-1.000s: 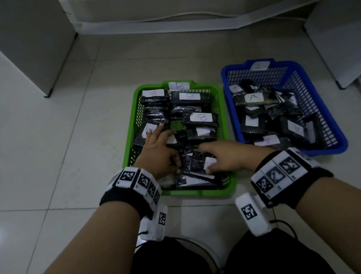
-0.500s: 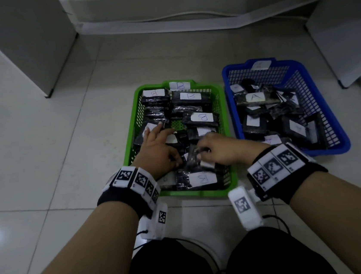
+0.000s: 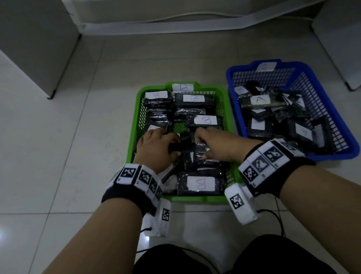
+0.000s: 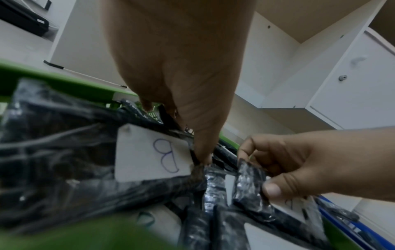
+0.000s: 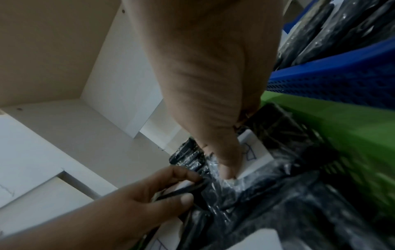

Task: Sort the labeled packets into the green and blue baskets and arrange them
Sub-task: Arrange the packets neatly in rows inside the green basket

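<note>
Both hands work inside the green basket (image 3: pixel 225 118), which sits on the tiled floor (image 3: pixel 53 151) just left of the blue basket (image 3: pixel 329 106). The left hand (image 3: pixel 154 150) has its fingers curled down among the black packets, thumb and fingers pinching a thin packet (image 5: pixel 183 190). The right hand (image 3: pixel 217 146) pinches a small wrapped packet (image 4: pixel 249 184) between thumb and fingers. A packet labeled B (image 3: pixel 199 183) lies at the near end of the green basket; a packet labeled A (image 3: pixel 259 100) lies toward the far end of the blue basket.
</note>
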`<state>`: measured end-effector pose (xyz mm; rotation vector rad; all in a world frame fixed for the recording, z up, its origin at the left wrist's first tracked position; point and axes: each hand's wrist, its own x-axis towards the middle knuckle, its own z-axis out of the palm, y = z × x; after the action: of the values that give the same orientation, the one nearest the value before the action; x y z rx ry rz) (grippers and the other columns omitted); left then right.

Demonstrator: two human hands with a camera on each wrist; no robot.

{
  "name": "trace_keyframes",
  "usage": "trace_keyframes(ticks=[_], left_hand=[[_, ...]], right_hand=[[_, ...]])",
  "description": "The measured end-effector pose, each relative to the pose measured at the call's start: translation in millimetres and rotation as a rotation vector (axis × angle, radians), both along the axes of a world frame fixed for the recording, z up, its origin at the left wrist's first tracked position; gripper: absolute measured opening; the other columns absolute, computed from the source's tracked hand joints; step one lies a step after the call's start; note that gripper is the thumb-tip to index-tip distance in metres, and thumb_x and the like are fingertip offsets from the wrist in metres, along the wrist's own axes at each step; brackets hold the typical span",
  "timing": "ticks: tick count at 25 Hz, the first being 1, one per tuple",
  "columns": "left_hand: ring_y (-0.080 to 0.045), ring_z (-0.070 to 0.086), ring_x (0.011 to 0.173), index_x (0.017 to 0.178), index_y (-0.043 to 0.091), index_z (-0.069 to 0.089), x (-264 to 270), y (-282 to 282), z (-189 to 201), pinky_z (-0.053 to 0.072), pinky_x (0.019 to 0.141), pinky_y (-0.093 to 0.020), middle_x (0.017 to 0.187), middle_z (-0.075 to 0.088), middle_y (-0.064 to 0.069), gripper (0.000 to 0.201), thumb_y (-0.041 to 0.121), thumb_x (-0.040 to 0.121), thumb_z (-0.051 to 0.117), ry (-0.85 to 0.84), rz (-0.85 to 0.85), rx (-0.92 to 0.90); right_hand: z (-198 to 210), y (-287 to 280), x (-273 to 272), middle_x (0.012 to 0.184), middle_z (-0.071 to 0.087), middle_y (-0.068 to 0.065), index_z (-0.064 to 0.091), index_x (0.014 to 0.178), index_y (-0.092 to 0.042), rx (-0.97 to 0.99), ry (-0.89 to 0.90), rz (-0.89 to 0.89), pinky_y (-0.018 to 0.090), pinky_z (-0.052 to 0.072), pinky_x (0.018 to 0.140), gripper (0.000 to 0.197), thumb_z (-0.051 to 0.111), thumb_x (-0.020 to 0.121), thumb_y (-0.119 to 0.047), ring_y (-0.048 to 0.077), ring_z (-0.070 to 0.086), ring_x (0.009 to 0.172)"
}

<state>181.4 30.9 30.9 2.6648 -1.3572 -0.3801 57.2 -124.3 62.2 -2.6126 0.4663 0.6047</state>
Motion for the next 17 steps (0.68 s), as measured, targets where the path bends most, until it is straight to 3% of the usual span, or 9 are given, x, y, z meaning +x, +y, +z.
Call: trace_keyframes(ticks=[3,6,9,12,14,15,17], left_hand=[[-0.028,0.038,0.125,0.121,0.035,0.050,2,1,-2,0.034,0.103,-0.041,0.133,0.047,-0.001,0.044,0.046,0.080,0.064,-0.019,0.038,-0.030],[-0.030,0.044,0.117,0.125,0.028,0.049,6,2,2,0.039,0.100,-0.040,0.128,0.048,-0.004,0.063,0.049,0.071,0.073,-0.006,0.075,-0.082],[-0.028,0.045,0.120,0.135,0.022,0.046,8,6,11,0.040,0.101,-0.039,0.134,0.040,-0.008,0.082,0.045,0.065,0.081,0.184,0.174,-0.130],[-0.022,0.050,0.117,0.130,0.024,0.051,14,13,17,0.042,0.094,-0.032,0.130,0.049,-0.005,0.077,0.045,0.064,0.082,0.329,0.272,-0.173],[-0.014,0.054,0.108,0.123,0.025,0.055,18,18,22,0.042,0.087,-0.026,0.119,0.057,0.004,0.064,0.046,0.067,0.080,0.458,0.362,-0.304],[-0.012,0.057,0.106,0.120,0.026,0.056,19,20,24,0.044,0.087,-0.026,0.116,0.060,0.006,0.062,0.047,0.066,0.079,0.561,0.403,-0.383],[-0.015,0.062,0.105,0.117,0.028,0.057,20,24,31,0.049,0.095,-0.036,0.115,0.065,0.003,0.066,0.053,0.060,0.078,0.768,0.432,-0.513]], right_hand=[[-7,3,-4,0.113,0.050,0.006,0.045,0.115,-0.021,-0.050,-0.041,0.055,0.030,0.041,0.075,0.043,0.070,0.081,-0.032,0.021,0.048,0.098],[-7,1,-9,0.112,0.052,0.004,0.045,0.113,-0.020,-0.041,-0.029,0.044,0.030,0.039,0.070,0.045,0.071,0.080,-0.037,0.018,0.047,0.092],[-3,0,-6,0.112,0.053,0.005,0.048,0.110,-0.018,-0.057,0.005,0.049,0.030,0.038,0.071,0.046,0.070,0.079,-0.043,0.018,0.046,0.096],[5,14,7,0.114,0.050,0.006,0.058,0.112,-0.018,-0.028,-0.131,-0.066,0.032,0.043,0.085,0.039,0.065,0.084,-0.043,0.022,0.047,0.110],[14,28,17,0.114,0.057,0.005,0.056,0.121,-0.017,0.197,-0.217,-0.217,0.029,0.046,0.087,0.042,0.066,0.085,-0.038,0.021,0.055,0.108],[17,35,21,0.110,0.061,0.003,0.055,0.121,-0.015,0.416,-0.231,-0.305,0.029,0.047,0.086,0.041,0.066,0.086,-0.032,0.018,0.059,0.103],[22,54,27,0.096,0.066,0.003,0.057,0.107,-0.014,0.908,-0.256,-0.492,0.030,0.050,0.082,0.021,0.065,0.088,-0.016,0.016,0.063,0.090]])
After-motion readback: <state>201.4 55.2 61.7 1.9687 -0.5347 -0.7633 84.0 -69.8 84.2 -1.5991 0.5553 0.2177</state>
